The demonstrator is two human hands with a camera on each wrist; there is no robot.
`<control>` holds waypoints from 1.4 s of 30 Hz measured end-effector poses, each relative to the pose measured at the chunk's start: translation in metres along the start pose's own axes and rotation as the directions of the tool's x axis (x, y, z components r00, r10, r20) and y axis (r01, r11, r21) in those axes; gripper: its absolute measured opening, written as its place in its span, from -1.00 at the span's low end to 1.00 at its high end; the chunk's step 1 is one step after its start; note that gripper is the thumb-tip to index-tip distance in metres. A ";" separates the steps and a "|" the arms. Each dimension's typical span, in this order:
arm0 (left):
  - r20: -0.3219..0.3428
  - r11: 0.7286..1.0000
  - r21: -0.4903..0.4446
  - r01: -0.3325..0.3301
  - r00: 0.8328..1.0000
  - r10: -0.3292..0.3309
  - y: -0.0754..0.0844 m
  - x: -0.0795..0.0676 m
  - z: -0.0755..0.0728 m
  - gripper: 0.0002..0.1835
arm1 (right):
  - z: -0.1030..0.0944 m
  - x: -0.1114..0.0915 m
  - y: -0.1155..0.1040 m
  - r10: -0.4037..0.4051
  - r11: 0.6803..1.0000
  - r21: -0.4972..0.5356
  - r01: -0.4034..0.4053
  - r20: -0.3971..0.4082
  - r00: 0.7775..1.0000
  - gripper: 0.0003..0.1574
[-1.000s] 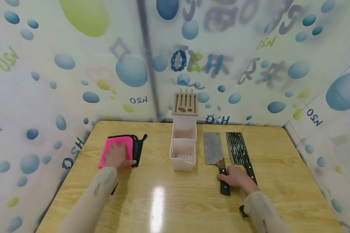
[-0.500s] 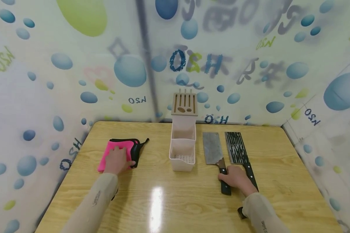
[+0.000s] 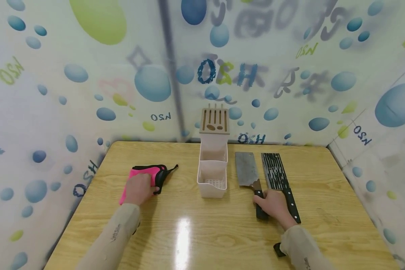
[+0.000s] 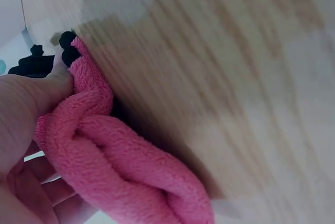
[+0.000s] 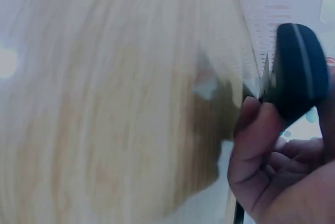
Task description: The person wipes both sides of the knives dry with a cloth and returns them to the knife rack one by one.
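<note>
My left hand grips a folded pink plush cloth with black edging at the left of the table. In the left wrist view the cloth bunches into thick folds between thumb and fingers. A black loop tail sticks out towards the right. On the other side, my right hand holds a cleaver by its black handle, the broad grey blade pointing away from me. The right wrist view has the handle end-on above the curled fingers. Beside it lies a second broad-bladed knife with black streaks.
A white plastic utensil holder with a brown slotted top stands at the middle back, between the cloth and the cleaver. The wooden table meets a bubble-patterned backdrop behind and at both sides.
The left hand has closed on the cloth, gathering it up and shifting it slightly right and nearer. The cleaver's handle has moved slightly away from me in the right hand's grip.
</note>
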State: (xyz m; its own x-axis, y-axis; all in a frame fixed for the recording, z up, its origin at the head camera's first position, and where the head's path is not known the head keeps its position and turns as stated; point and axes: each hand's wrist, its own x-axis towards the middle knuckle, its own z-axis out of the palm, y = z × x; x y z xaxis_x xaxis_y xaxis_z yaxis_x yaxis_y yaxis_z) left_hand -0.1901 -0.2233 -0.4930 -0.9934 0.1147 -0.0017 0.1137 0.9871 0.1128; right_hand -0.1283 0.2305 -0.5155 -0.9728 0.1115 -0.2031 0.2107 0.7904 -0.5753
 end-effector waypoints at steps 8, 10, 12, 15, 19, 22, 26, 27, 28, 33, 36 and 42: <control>-0.026 1.000 -0.001 -0.008 1.000 0.008 0.000 -0.006 0.004 -0.48 | -0.007 -0.001 -0.010 0.075 0.962 0.266 -0.068 -0.016 0.997 -0.60; -0.036 1.000 -0.007 -0.011 0.999 0.011 0.001 -0.008 0.005 -0.48 | -0.008 -0.002 -0.009 0.091 0.935 0.345 -0.087 0.005 0.996 -0.65; -0.041 1.000 -0.017 -0.016 0.999 0.015 0.001 -0.009 0.006 -0.48 | -0.009 -0.002 -0.008 0.108 0.896 0.430 -0.108 0.025 0.994 -0.72; -0.038 0.999 -0.034 -0.005 0.999 0.003 0.001 -0.009 0.005 -0.53 | -0.009 -0.004 -0.009 0.111 0.838 0.531 -0.121 0.050 0.993 -0.80; -0.022 0.997 -0.073 0.028 0.999 -0.029 -0.001 -0.008 0.002 -0.64 | -0.009 -0.004 -0.016 0.095 0.780 0.618 -0.103 0.047 0.994 -0.81; 0.003 0.994 -0.099 0.043 0.999 -0.043 0.001 -0.008 -0.002 -0.69 | -0.009 -0.004 -0.022 0.090 0.731 0.674 -0.104 0.056 0.994 -0.75; 0.025 0.993 -0.108 0.047 0.999 -0.045 0.003 -0.007 -0.005 -0.68 | -0.009 -0.005 -0.029 0.100 0.697 0.710 -0.100 0.042 0.994 -0.68; 0.023 0.994 -0.104 0.045 0.999 -0.043 0.004 -0.007 -0.005 -0.68 | -0.010 -0.006 -0.030 0.101 0.687 0.721 -0.094 0.033 0.994 -0.69; 0.022 0.994 -0.103 0.045 0.999 -0.043 0.005 -0.007 -0.005 -0.67 | -0.011 -0.007 -0.032 0.100 0.679 0.729 -0.087 0.025 0.995 -0.69; 0.018 0.994 -0.094 0.055 0.998 -0.053 0.007 -0.009 -0.003 -0.66 | -0.017 -0.010 -0.040 0.097 0.662 0.749 -0.037 -0.036 0.995 -0.57; 0.018 0.993 -0.096 0.065 0.998 -0.063 0.009 -0.010 -0.003 -0.70 | -0.021 -0.010 -0.044 0.096 0.662 0.749 -0.015 -0.065 0.993 -0.50; 0.002 0.992 -0.098 0.076 0.997 -0.076 0.009 -0.013 -0.002 -0.69 | -0.029 -0.015 -0.051 0.078 0.646 0.763 0.008 -0.076 0.994 -0.51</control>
State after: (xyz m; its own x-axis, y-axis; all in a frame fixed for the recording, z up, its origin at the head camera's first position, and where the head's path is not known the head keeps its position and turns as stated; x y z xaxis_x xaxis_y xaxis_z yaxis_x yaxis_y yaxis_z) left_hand -0.1759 -0.2165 -0.4903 -0.9991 0.0396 -0.0127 0.0360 0.9773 0.2087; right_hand -0.1272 0.2055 -0.4601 -0.9580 0.2179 -0.1863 0.2021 0.0521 -0.9780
